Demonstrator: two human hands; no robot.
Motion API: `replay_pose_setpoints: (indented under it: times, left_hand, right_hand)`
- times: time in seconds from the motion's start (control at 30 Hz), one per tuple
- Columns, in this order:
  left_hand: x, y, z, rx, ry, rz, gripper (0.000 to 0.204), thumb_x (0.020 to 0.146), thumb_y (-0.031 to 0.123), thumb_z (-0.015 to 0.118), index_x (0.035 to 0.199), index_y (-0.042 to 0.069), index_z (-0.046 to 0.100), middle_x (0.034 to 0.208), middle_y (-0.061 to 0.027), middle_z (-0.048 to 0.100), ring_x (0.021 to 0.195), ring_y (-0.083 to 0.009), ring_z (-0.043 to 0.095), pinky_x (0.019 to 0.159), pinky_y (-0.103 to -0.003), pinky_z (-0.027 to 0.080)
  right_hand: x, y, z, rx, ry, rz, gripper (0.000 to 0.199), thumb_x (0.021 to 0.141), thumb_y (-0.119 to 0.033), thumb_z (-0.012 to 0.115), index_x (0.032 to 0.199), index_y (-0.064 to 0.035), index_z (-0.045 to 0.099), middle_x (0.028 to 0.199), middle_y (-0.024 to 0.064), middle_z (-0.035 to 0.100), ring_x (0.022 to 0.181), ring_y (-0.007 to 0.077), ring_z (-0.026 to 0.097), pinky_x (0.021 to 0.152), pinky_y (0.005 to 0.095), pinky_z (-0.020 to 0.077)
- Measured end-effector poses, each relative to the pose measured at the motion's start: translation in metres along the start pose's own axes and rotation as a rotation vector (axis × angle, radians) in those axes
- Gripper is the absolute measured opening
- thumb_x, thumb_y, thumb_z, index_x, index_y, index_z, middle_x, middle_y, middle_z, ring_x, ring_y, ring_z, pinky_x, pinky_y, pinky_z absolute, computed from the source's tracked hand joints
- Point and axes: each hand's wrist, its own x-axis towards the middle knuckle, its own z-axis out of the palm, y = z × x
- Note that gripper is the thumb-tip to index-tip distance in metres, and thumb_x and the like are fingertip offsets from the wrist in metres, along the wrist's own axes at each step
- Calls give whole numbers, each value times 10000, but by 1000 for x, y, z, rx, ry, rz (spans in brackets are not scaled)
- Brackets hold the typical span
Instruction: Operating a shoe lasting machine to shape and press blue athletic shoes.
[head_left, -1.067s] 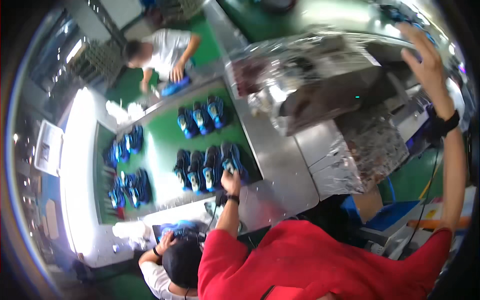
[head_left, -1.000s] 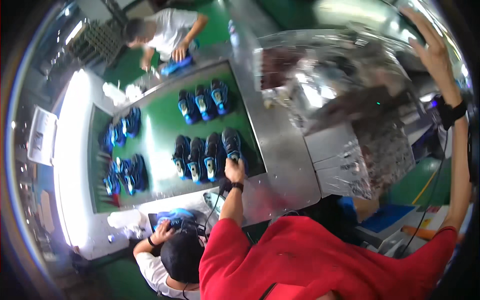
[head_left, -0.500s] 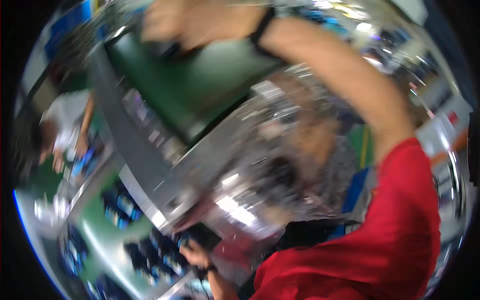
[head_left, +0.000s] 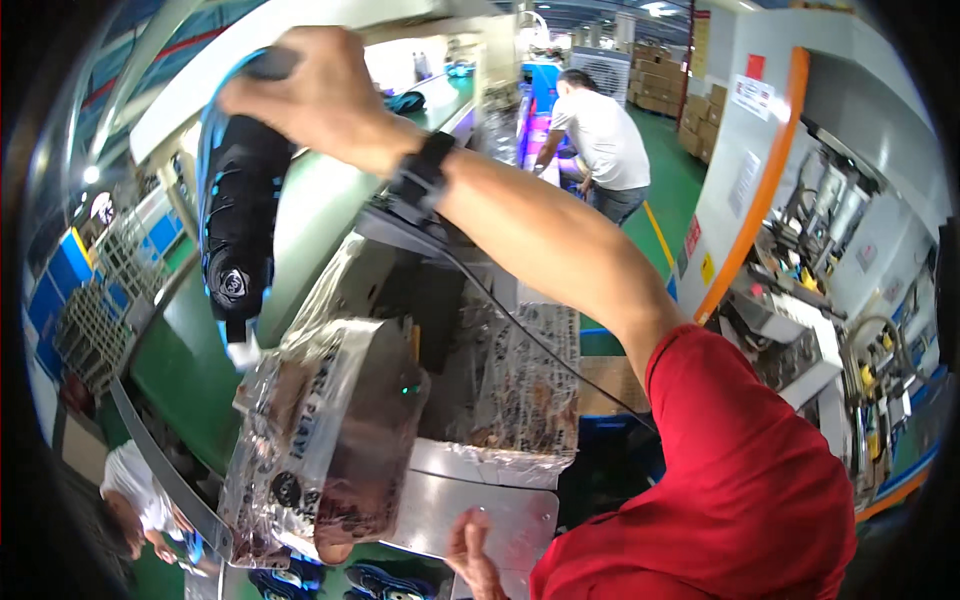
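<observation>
My right hand (head_left: 315,100) is raised at the upper left, closed on one end of a black shoe (head_left: 240,210) with a blue sole edge. The shoe hangs steeply from the grip, and a small white piece (head_left: 243,350) shows at its lower end. Below it stands a machine wrapped in clear printed film (head_left: 320,430), a small green light on its dark side. Low in the picture my left hand (head_left: 473,555) is at a metal plate (head_left: 470,510), fingers apart and slightly bent, nothing visible in them.
A green conveyor belt (head_left: 180,370) runs behind the wrapped machine. More shoes (head_left: 390,582) lie at the bottom edge. A black cable (head_left: 530,335) crosses under my right arm. One person (head_left: 600,140) works ahead, another (head_left: 140,490) at lower left. An orange-edged machine (head_left: 750,180) stands right.
The view has swung and sharpened from a heavy blur. My right hand stays raised, and the shoe in it now shows plainly. My left hand has shifted from the shoes to the metal plate.
</observation>
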Motion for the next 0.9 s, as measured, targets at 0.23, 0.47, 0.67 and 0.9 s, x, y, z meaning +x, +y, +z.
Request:
replay_pose_setpoints:
  times: [0.23, 0.47, 0.67, 0.9]
  left_hand:
    - [32, 88, 157, -548, -761, -106, 800, 968, 698, 429, 1485, 89, 463, 1431, -207, 551, 1289, -418, 551, 1095, -594, 430]
    - [-61, 48, 252, -543, -986, -513, 666, 924, 366, 659, 1448, 12, 450, 1333, -130, 606, 1196, -274, 611, 1054, -439, 480]
    - [-135, 3, 360, -493, -1160, -673, 508, 1001, 129, 578, 1470, 7, 424, 1350, -115, 598, 1204, -230, 612, 1048, -389, 485]
    - [-271, -61, 464, 166, -1438, -234, 695, 918, 168, 727, 1482, -83, 407, 1318, -136, 605, 1162, -165, 571, 1022, -313, 443]
  right_hand:
    - [-62, -52, -227, 38, 10, 530, 353, 779, -309, 775, 865, 33, 777, 724, 56, 724, 658, 107, 651, 598, 260, 499]
    - [-251, -135, -395, -339, -136, 1042, 406, 856, -374, 727, 910, 27, 758, 829, 130, 725, 764, 162, 677, 708, 310, 517]
    - [-378, -279, -531, -34, 527, 1434, 685, 945, -466, 636, 1439, -19, 475, 1217, 108, 654, 1034, 185, 648, 833, 317, 533]
    - [-466, -404, -625, -370, 909, 1379, 672, 704, -136, 782, 1326, -6, 564, 1111, 22, 636, 943, 119, 591, 841, 269, 507]
